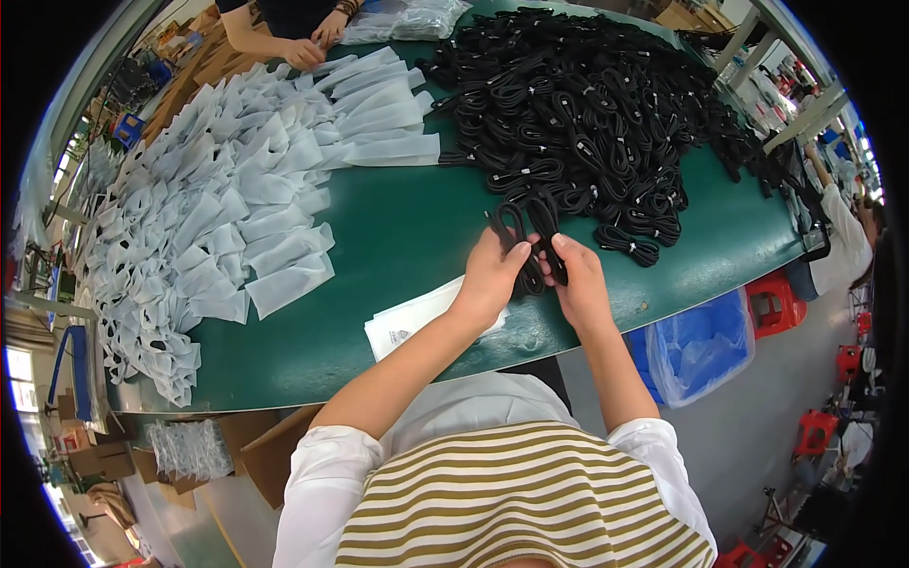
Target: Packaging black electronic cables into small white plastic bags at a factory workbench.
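Note:
Just above the green table, my left hand (489,273) is closed round a coiled black cable (509,224). Beside it my right hand (580,276) grips a second coiled black cable (543,214), and the two bundles hang close together. A small stack of white translucent bags (396,331) lies by the near edge, partly hidden under my left forearm. Beyond my hands spreads a large heap of coiled black cables (568,114). To the left, a broad pile of filled translucent bags (256,180) covers the table.
Across the green table (379,222), another person's hands (317,45) work at the far edge of the bag pile. A blue bin lined with clear plastic (701,346) stands below the right edge, next to a red stool (778,301). Cardboard boxes (275,454) sit under the left side.

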Demonstrator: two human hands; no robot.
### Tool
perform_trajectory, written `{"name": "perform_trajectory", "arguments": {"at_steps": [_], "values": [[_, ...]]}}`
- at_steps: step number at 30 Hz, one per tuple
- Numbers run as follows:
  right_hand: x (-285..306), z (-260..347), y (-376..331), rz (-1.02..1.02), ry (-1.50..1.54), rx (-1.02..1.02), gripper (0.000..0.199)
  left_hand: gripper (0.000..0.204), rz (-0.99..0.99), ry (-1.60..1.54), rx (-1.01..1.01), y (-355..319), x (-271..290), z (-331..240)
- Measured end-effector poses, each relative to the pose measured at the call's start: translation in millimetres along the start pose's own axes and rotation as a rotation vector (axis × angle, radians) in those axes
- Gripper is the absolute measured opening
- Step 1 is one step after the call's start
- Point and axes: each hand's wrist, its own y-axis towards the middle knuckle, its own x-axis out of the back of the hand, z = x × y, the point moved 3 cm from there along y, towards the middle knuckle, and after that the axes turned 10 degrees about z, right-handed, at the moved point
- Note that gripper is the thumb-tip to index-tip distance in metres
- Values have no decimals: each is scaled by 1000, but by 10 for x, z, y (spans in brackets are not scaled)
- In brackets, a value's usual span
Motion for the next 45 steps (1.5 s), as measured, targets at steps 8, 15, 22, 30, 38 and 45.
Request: {"name": "perform_trajectory", "arguments": {"at_steps": [8, 15, 22, 30, 38, 45], "values": [[385, 283, 3, 69, 611, 287, 33, 12, -183, -228, -87, -247, 273, -170], [210, 208, -92, 179, 312, 142, 23, 14, -40, -174, -128, -364, 191, -213], [305, 314, -122, -336, -1450, 354, 44, 17, -34, -268, -98, -537, 227, -179], [-643, 703, -349, 408, -1446, 816, 55, 25, 288, 273, 164, -569, 222, -204], [-16, 353, -359, 168, -1185, 364, 33, 25, -102, 733, -168, -743, 488, -277], [38, 126, -475, -50, -780, 158, 25, 12, -143, 1435, -390, -788, 276, 23]]}}
